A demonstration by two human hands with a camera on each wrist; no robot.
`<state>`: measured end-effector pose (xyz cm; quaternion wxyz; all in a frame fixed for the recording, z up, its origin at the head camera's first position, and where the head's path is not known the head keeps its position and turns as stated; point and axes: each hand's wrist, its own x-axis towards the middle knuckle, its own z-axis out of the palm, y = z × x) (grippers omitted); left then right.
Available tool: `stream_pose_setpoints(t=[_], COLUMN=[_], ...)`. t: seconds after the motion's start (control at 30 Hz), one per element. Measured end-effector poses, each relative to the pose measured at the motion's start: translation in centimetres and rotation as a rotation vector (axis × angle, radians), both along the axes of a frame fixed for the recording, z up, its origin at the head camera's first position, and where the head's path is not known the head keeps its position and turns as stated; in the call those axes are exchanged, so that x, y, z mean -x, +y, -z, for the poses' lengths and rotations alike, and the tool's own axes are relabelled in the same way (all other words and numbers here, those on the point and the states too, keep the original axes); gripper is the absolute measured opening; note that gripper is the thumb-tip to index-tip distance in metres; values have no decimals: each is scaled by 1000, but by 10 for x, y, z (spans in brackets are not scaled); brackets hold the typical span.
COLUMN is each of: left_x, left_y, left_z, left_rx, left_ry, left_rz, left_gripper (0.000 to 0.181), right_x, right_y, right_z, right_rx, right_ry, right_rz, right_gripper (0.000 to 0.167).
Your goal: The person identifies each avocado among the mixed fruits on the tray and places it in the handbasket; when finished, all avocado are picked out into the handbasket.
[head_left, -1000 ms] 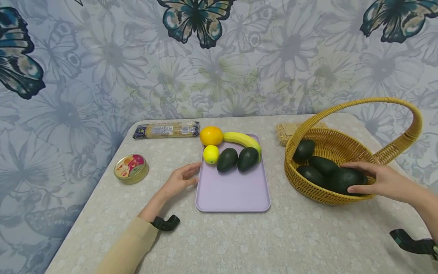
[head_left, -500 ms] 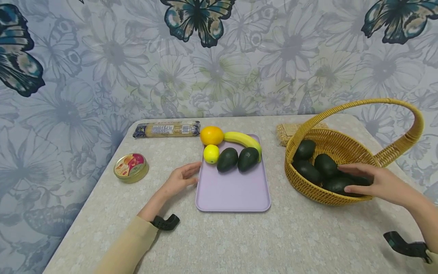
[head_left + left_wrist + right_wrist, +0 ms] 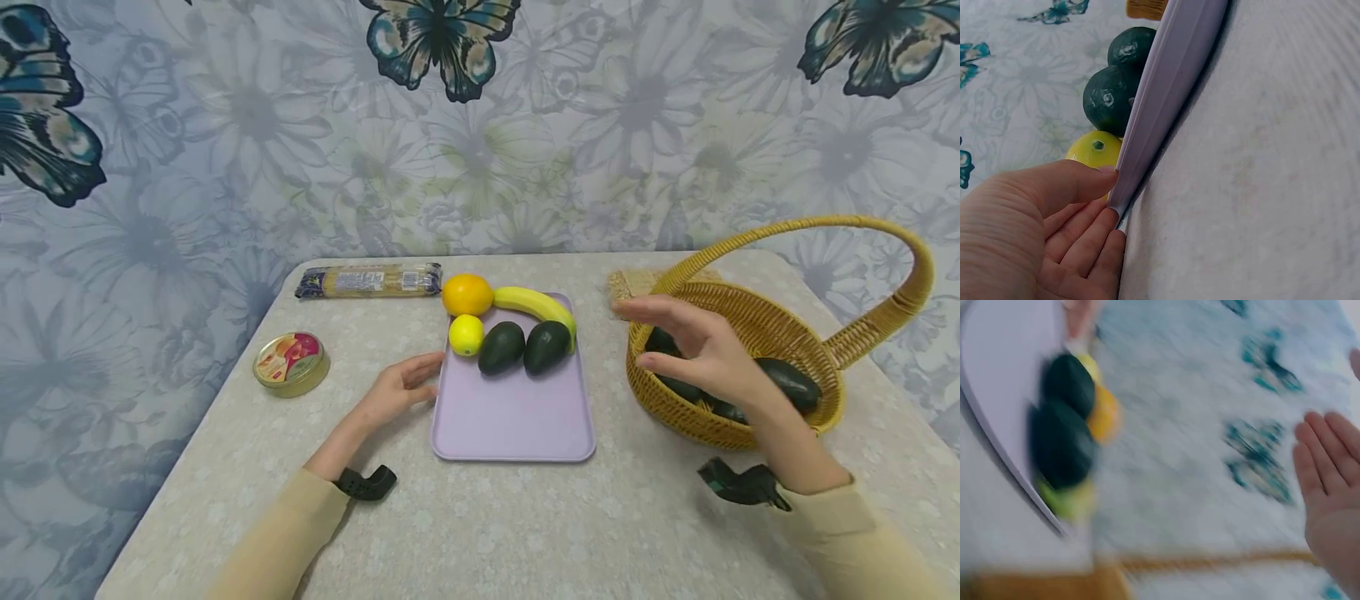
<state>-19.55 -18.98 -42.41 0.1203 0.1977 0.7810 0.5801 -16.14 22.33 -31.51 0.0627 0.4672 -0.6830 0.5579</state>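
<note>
"What does the head view give you?"

"Your left hand [image 3: 393, 392] rests at the left edge of the lilac tray [image 3: 513, 425], thumb and fingers apart, tips touching its rim. Your right hand [image 3: 701, 346] is up over the near left part of the wicker basket [image 3: 675, 414], fingers and thumb spread wide."

"And the avocados?"

"Two avocados [image 3: 502, 348] lie side by side on your tray. The dark avocados in the basket [image 3: 791, 383] are partly covered by your right hand and forearm, so you can't count them."

"What's around them?"

"At the tray's far end you have an orange [image 3: 468, 295], a lemon [image 3: 466, 335] and a banana [image 3: 528, 302], which bends down past the right avocado. A long packet [image 3: 367, 281] lies just beside the orange, a round tin [image 3: 291, 364] sits to your left on the table [image 3: 555, 525], and the basket partly hides a bag of grains [image 3: 632, 283]. The tall handle [image 3: 873, 223] arches over the basket; its left foot is right behind your fingers."

"Left wrist?"

"Your thumb tip meets the rim; the lemon is just behind it, and the rim cuts across the two avocados."

"Right wrist?"

"Blurred. Your palm and extended fingers show at the right, well apart from the tray's fruit; the handle crosses below."
</note>
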Motion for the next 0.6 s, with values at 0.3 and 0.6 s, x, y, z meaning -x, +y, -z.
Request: stream_pose_setpoints(t=[0.3,0.6], left_x=[0,-1], left_y=[3,2], left_z=[-1,-2], left_rx=[12,31], left_ry=[-5,3], left_rz=[8,2], left_gripper=[55,55], right_x=[33,70], right_y=[-81,-90], right_z=[34,85], right_rx=[19,-47], right_ry=[-128,-250], right_rz=[329,625], right_gripper=[41,49])
